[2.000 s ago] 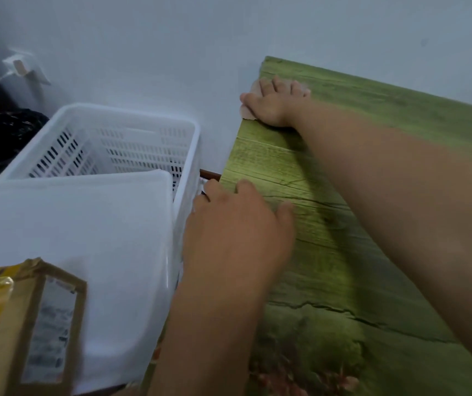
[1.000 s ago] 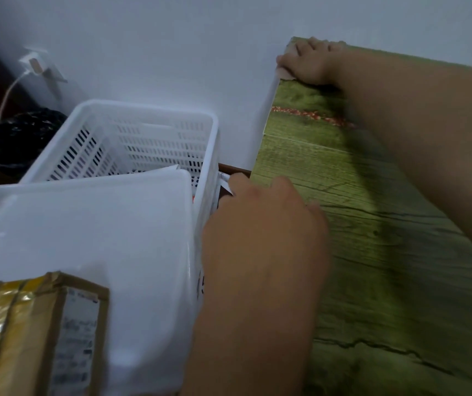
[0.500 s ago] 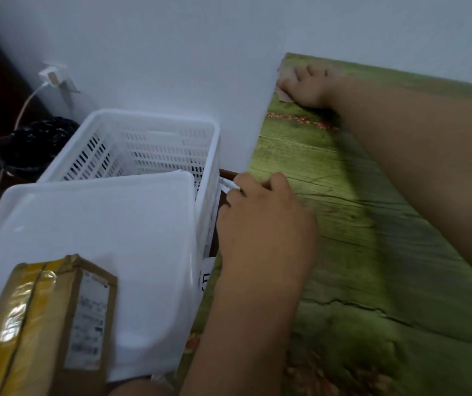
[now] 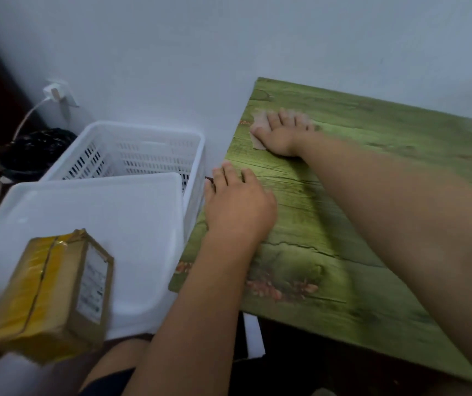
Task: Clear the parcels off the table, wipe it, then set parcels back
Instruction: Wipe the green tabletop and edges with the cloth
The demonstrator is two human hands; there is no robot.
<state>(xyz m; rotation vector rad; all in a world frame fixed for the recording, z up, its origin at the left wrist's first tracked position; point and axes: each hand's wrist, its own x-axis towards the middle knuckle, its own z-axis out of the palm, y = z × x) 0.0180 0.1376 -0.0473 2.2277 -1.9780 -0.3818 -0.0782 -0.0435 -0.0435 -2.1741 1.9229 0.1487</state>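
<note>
Wiping is the step in hand: the right hand presses a small pale cloth flat against the table, fingers extended, close to the table's far left corner by the wall. The unwiped surface extends from that hand toward the table's near and right edges. The left hand rests on the table's left edge, fingers relaxed, holding nothing; judged as bracing. One parcel lies off the table's left side, on a white lid, long axis running away from the camera. The left hand is nearer to it.
</note>
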